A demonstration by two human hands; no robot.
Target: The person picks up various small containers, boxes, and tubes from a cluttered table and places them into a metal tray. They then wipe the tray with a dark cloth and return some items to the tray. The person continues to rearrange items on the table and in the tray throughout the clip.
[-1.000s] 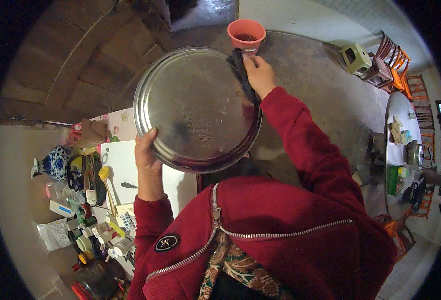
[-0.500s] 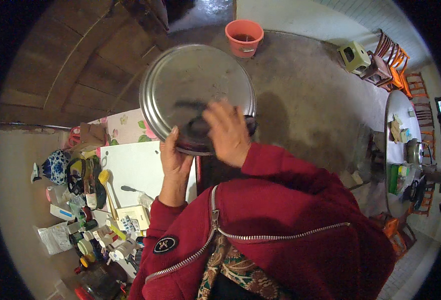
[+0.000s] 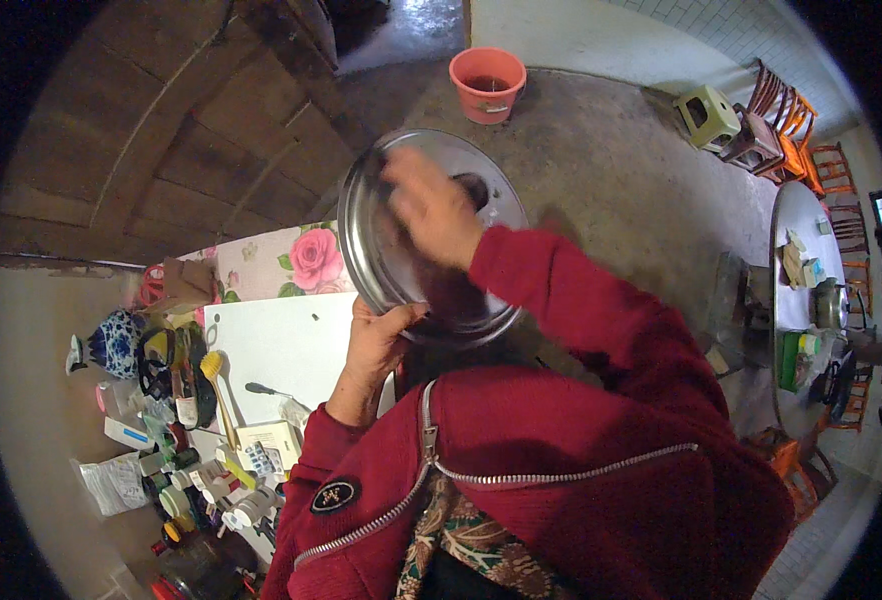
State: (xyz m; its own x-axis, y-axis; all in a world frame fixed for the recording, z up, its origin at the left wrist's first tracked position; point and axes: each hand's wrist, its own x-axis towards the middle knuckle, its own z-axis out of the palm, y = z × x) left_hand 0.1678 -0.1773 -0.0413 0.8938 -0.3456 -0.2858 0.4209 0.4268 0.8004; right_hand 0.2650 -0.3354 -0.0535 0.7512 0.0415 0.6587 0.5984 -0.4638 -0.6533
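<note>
A round, shiny metal lid (image 3: 496,210) with a stepped rim is held up before my chest, tilted. My left hand (image 3: 376,345) grips its near-left rim, thumb on the upper face and the other fingers beneath it, mostly hidden. Over the lid's face is my right hand (image 3: 431,210), its fingers stretched out and blurred by motion. Whether they touch the metal I cannot tell. Beside the right fingers shows a dark round patch, a knob or a reflection. Dark reflections cover the near part of the lid.
Left of me, a table with a floral cloth (image 3: 261,265) bears a white board (image 3: 281,335), a yellow-headed brush (image 3: 216,385) and several bottles. A red bucket (image 3: 488,105) with dark liquid stands ahead on the floor. Stools (image 3: 709,115), chairs and a round table (image 3: 793,290) are at right.
The lid has come nearer and shifted right, and its tilt has changed. My right hand has swept from its near edge toward its far-left part. My left hand still holds the rim.
</note>
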